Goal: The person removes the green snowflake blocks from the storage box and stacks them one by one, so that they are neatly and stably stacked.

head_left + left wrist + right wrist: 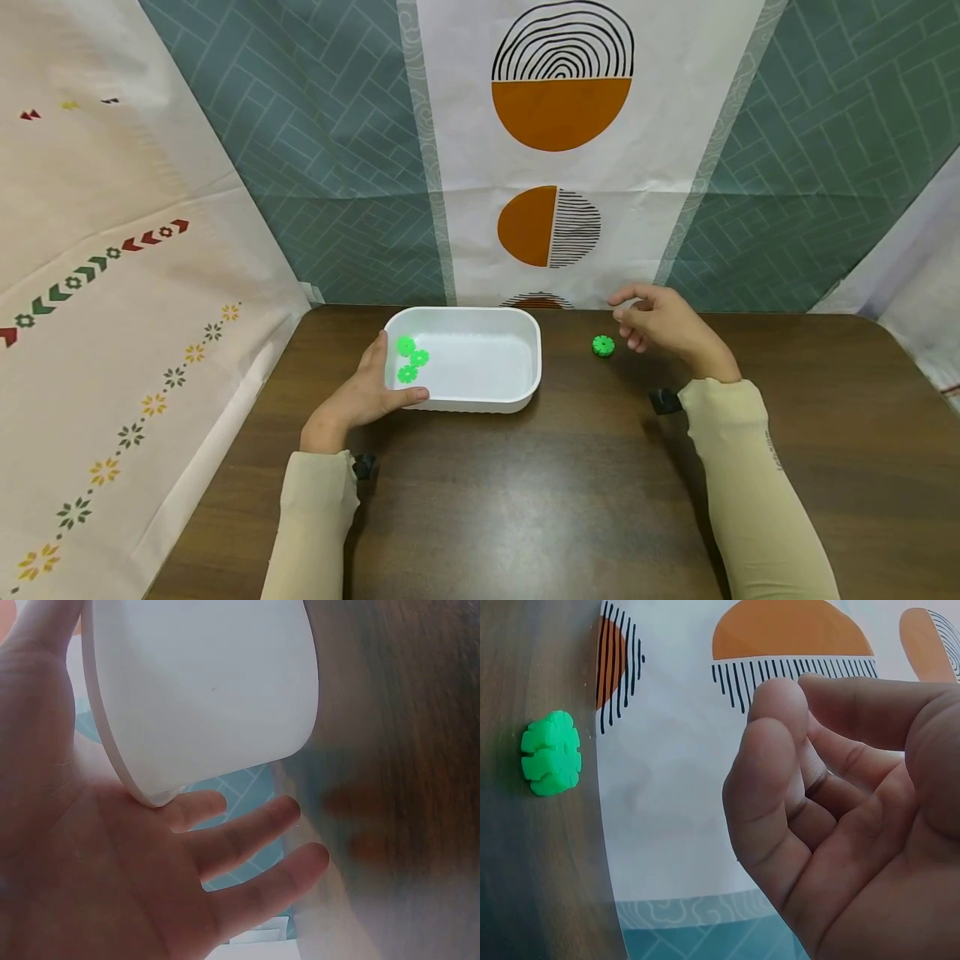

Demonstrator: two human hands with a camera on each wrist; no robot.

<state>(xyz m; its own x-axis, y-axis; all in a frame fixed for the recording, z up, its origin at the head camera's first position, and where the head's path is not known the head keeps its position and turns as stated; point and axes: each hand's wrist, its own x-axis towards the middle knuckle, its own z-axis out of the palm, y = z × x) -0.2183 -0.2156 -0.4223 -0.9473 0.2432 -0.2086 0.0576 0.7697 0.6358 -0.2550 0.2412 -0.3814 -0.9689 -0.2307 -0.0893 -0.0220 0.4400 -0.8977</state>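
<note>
A white rectangular tray (480, 367) stands near the table's back edge. Its left end is gripped by my left hand (363, 387), thumb over the front rim. In the left wrist view, that hand's other fingers (255, 889) extend past the tray's wall (210, 682). Inside the tray, at its left, lie 3 bright green notched discs (418, 358). To the tray's right, a small stack of like green discs (603, 346) sits on the table. Just right of and above this stack hovers my right hand (660, 321), fingers loosely bent around nothing. The right wrist view shows the stack (551, 754) apart from the fingertips.
The brown wooden table (510, 492) has its back edge against a hanging patterned cloth (480, 167). Another cream cloth (135, 333) with printed flowers hangs along the left side. A dark strap camera (666, 402) sits at the right wrist.
</note>
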